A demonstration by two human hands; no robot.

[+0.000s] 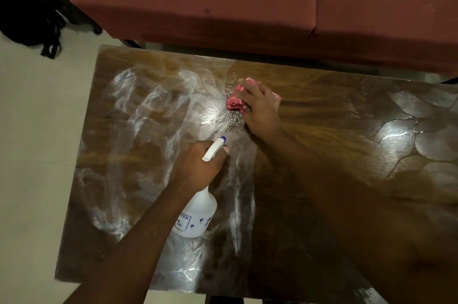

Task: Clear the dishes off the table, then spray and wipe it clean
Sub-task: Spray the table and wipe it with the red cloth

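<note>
While left hand [198, 167] grips spray bottle [195, 217], right hand [260, 107] presses cloth [234, 101] flat on table [322, 130]

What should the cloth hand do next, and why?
Probably sweep the pink cloth under the right hand leftward through the droplets beside it. The left hand holds the spray bottle, nozzle aimed there; the table shows no dishes.

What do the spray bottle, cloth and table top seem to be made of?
Spray bottle: translucent white plastic, printed label, blue nozzle tip. Cloth: soft pink woven fabric, crumpled under the right hand. Table top: glossy brown wood or wood-look laminate; grain and wet reflections show.
</note>
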